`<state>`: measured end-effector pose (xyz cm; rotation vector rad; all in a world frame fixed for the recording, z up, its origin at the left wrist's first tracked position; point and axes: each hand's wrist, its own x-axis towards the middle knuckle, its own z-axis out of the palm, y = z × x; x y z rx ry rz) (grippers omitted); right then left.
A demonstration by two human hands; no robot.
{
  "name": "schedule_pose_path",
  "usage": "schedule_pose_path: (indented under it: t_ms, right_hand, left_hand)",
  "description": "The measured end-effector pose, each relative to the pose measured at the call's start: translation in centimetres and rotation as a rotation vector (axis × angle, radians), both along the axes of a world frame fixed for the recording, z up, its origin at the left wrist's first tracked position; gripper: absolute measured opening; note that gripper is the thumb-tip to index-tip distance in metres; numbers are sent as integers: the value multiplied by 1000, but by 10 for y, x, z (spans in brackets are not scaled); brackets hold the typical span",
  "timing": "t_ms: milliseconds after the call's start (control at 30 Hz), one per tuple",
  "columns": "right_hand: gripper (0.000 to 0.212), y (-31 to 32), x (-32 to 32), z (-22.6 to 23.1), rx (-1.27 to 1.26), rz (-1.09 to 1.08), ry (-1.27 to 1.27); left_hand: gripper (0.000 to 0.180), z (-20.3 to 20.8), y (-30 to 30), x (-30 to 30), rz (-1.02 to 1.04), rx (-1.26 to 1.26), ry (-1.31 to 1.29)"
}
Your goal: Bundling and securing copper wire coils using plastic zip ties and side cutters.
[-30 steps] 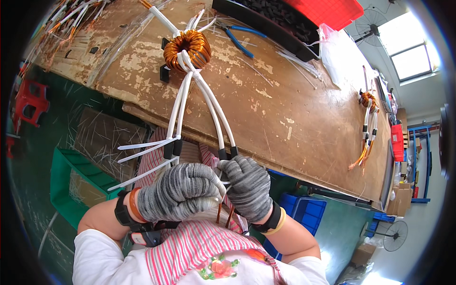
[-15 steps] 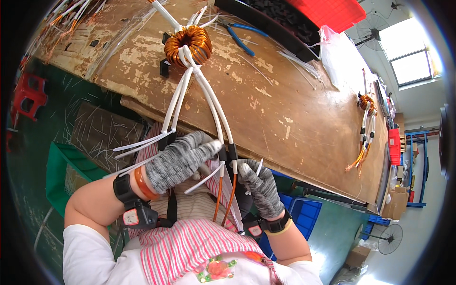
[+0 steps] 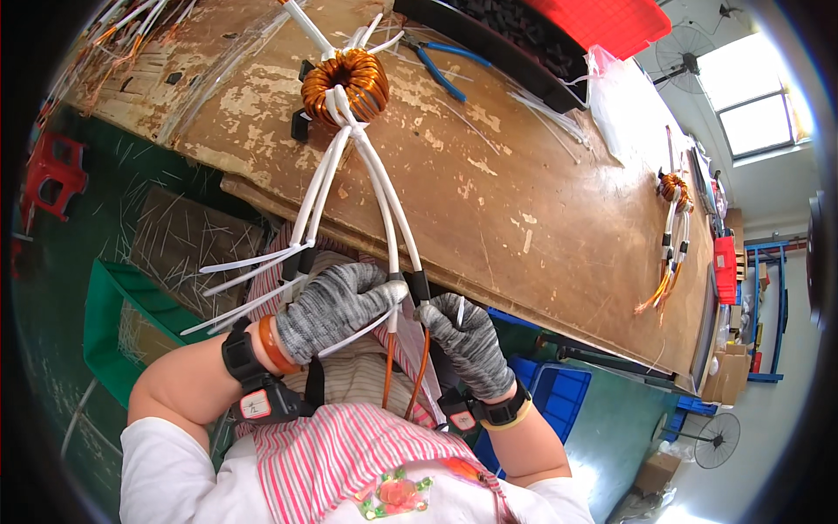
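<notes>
A copper-wound ring coil (image 3: 371, 89) lies on the table, its white-sleeved wires (image 3: 390, 210) hanging over the near edge. My left hand (image 3: 336, 310), in a grey knitted glove, pinches one wire by its black tube, thumb and fingers together. My right hand (image 3: 471, 345), gloved alike, is closed on the neighbouring wire just under its black tube (image 3: 420, 285). A short white tie end sticks up by the right fingers. Bare orange wire ends (image 3: 389, 371) hang below both hands. Further left, another pair of wires carries long white tie tails (image 3: 249, 264).
Blue-handled pliers (image 3: 441, 74) lie beyond the coil, near a black tray (image 3: 497, 44) of small black parts and a red bin (image 3: 611, 26). A second coil (image 3: 673, 188) rests at the far right. Below the table are a green bin (image 3: 109, 323) and a blue crate (image 3: 559, 393).
Both hands have shifted slightly downward and left with the wires. My right fingers have closed in on the right wire below its black tube.
</notes>
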<state>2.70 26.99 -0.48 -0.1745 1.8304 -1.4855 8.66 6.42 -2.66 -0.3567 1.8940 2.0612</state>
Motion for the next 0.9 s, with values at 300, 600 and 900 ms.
schedule_pose_path:
  t_ms: [300,600,900]
  right_hand:
    - [39,9,-5,13,-3,-56,106]
    - [46,37,-34,28,-796,-399,-241]
    - [42,-13,-17,50,-957,-336,-319]
  left_hand:
    - [28,9,-1,5,62,144,43]
    - [29,86,-20,29,21,-451,372]
    - [26,85,14,-12,-392,-1007,857]
